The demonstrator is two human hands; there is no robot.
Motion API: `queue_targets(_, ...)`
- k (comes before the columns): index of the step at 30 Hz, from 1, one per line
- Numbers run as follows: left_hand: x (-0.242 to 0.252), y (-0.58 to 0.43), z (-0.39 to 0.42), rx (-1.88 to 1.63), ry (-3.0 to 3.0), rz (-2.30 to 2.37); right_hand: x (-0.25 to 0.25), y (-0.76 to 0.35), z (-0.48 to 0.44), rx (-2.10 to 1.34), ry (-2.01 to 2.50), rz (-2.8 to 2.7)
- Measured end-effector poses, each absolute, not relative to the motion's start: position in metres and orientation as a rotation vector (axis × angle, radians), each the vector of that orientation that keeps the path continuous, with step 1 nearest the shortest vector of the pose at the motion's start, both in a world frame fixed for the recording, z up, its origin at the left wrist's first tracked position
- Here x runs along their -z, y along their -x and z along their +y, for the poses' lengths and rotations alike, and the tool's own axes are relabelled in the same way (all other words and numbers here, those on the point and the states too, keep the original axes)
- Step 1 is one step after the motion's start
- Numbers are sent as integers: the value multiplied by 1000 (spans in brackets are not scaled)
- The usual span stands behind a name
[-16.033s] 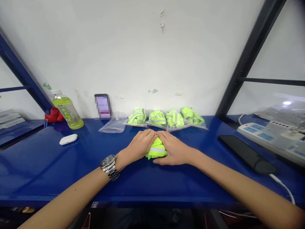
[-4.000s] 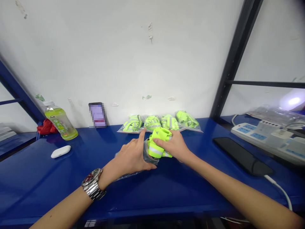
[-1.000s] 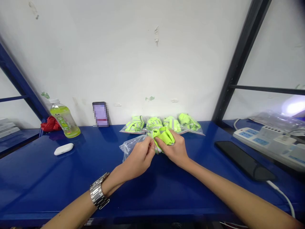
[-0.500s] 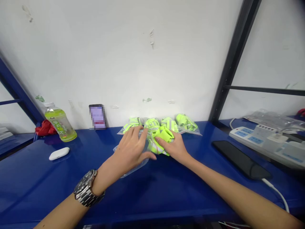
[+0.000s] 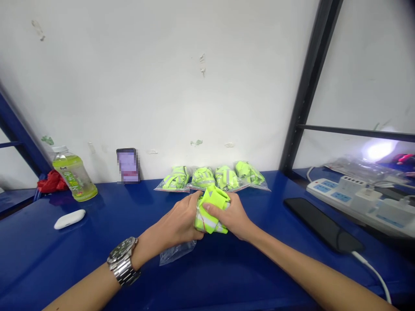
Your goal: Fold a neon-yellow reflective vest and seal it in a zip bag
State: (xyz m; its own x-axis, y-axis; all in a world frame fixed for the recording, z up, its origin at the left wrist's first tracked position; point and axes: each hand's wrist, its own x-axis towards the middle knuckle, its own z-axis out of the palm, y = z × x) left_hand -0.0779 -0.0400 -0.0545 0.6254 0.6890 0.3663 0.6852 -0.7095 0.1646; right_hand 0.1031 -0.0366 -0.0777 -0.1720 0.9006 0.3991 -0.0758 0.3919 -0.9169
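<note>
We're gripping the folded yellow vest [image 5: 211,209] with our right hand [image 5: 231,216] over the blue counter [image 5: 81,255], while our left hand [image 5: 177,222] is pinching the clear bag [image 5: 177,252] around its end.

- Single head-worn view, looking forward and slightly down across the blue shelf top [image 5: 81,255] toward the white wall [image 5: 162,77] at its far edge.
- Near range: both forearms enter from the near edge.
- Black upright post [image 5: 308,82] bounds the right side.
</note>
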Motion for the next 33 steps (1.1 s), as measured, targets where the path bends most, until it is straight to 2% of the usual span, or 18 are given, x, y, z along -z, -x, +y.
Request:
queue_targets(4, 52, 74, -46, -743, -2860, 1118, 80, -97, -41, -1046, 667, -1491)
queue_targets(10, 51, 75, -45, -1009, -3193, 851, 77, -102, -46, -818, 593, -1587)
queue_targets(15, 43, 84, -41, -1318, -3334, 575, 54, -123, -44, -941, 370, -1774)
queue_targets(19, 38, 87, -37, -1323, -3433, 510, 51, -126, -41, -915, 365, -1889)
queue_targets(22, 40, 88, -32, -1213, -3466, 669, 61, -118, -41, -899, 452, -1804)
queue_targets(25, 42, 85, -32, -1085, -3437, 942, 68, -114, -39, -679, 603, -1738)
queue_targets(30, 38, 80, -52, -844, -3276, 1206, 64, -123, -33, -36, 657, -1897)
queue_targets(33, 38, 81, -59, -1005, -3161, 1308, 63, -129, -31, 170, 621, -1989)
